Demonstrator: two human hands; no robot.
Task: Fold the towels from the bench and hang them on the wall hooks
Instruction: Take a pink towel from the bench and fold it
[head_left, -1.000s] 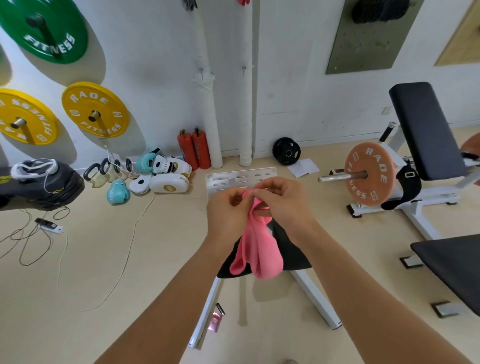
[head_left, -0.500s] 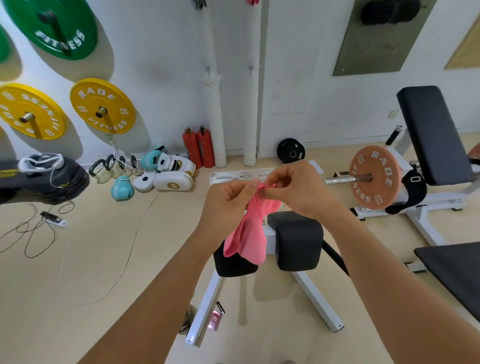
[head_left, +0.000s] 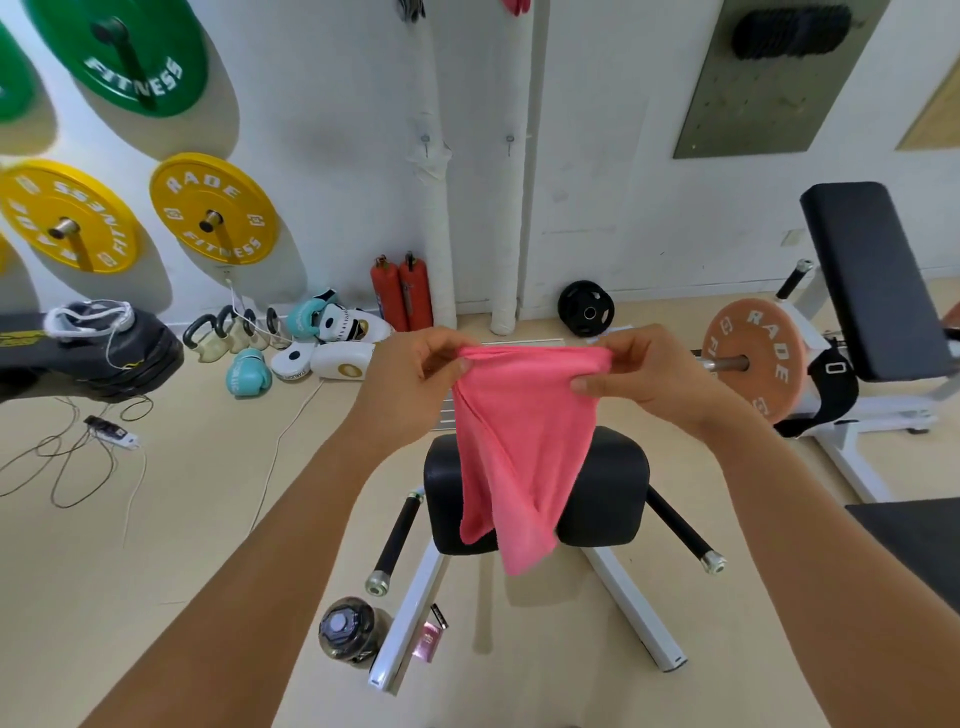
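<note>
A pink towel (head_left: 524, 447) hangs in front of me, stretched along its top edge between both hands. My left hand (head_left: 410, 374) pinches the towel's left top corner. My right hand (head_left: 639, 364) pinches the right top corner. The cloth droops in loose folds over a black padded bench (head_left: 608, 483) on a white frame below. Two small wall hooks (head_left: 426, 140) (head_left: 510, 139) sit on the white wall straight ahead, above my hands. Something pink (head_left: 514, 5) hangs at the very top edge of the view.
Yellow and green weight plates (head_left: 213, 208) hang on the left wall. Boxing gloves and pads (head_left: 322, 343), kettlebells and red extinguishers (head_left: 402, 291) line the floor by the wall. A weight machine (head_left: 872, 291) stands right. A bottle (head_left: 345, 629) stands beside the bench frame. Cables (head_left: 78, 452) lie left.
My hands have moved apart, spreading the bunched towel's top edge out wide. The view has shifted closer to the bench and wall.
</note>
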